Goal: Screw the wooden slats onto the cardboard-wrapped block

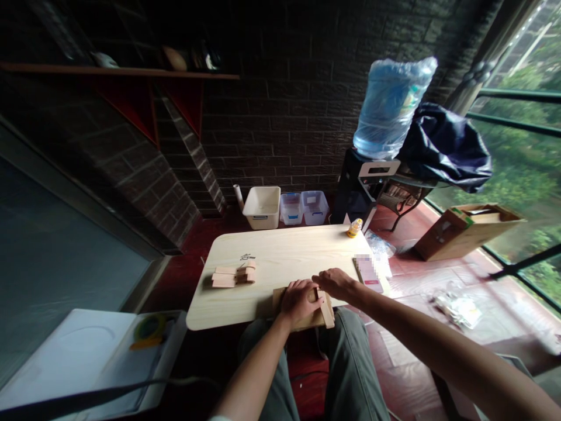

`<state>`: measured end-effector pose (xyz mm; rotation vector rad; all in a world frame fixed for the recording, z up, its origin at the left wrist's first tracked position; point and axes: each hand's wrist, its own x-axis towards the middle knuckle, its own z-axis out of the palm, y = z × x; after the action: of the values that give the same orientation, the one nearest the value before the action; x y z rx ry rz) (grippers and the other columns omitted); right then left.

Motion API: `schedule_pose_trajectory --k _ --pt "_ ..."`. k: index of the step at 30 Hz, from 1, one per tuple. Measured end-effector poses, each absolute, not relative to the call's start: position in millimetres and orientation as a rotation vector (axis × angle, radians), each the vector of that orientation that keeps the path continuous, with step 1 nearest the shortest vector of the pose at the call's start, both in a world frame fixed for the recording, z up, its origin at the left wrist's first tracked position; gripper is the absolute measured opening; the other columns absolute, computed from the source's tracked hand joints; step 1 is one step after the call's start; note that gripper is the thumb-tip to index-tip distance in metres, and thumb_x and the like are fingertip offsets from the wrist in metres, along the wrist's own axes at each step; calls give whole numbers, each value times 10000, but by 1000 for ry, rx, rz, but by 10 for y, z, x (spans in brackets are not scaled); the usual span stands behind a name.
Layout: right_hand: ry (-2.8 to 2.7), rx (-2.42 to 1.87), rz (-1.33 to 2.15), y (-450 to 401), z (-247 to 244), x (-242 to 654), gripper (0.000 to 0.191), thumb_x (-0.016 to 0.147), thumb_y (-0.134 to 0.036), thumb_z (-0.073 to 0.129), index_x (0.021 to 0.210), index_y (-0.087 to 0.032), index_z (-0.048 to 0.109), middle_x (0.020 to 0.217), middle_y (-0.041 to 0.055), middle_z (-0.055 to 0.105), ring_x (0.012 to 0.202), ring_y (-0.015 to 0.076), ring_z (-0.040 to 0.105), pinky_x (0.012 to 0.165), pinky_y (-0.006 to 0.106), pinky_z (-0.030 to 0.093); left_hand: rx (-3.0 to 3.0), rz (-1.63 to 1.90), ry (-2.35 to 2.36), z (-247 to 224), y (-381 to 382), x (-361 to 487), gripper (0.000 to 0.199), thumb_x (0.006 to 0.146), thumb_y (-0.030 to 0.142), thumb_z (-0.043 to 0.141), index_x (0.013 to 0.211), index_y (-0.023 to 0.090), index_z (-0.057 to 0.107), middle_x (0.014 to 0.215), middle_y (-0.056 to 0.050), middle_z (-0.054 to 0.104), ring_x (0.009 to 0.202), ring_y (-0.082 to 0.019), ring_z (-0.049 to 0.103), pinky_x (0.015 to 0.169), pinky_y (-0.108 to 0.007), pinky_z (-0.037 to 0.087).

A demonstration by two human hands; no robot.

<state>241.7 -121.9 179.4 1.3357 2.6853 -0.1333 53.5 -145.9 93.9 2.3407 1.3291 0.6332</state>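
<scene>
A wooden board [278, 299] lies at the table's near edge, over my lap. A narrow wooden strip [326, 313] sits across its right part, slanting toward me. My left hand [300, 299] is on the board, fingers curled over it and thumb against the strip, gripping the wood. My right hand [335, 280] is closed in a fist just beyond the strip's far end. What its fingers hold is too small and covered to make out.
On the table [280, 248] are several wooden pieces [224, 276], small dark metal bits [247, 256], a yellow-capped bottle [354, 227] and a phone [368, 273]. Plastic bins [262, 219] stand behind it. A water dispenser [357, 184] is at back right, a cardboard box [456, 234] farther right.
</scene>
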Motion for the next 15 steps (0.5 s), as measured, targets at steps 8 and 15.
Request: schedule_pose_trajectory --k 8,15 --pt "2675 1405 -181 -1220 1805 2486 163 994 -239 611 1103 -150 692 904 133 775 774 219 729 599 283 405 2297 613 1300 934 -1437 534 349 875 410 776 1197 305 694 1277 -51 735 1204 -288 652 1078 -458 454" --pt "2636 1471 -144 -1279 1806 2474 240 1010 -229 551 1182 -122 680 957 168 784 796 242 743 591 288 423 2309 618 1296 965 -1454 537 344 885 415 767 1204 308 697 1254 -47 739 1178 -282 659 1061 -449 464"
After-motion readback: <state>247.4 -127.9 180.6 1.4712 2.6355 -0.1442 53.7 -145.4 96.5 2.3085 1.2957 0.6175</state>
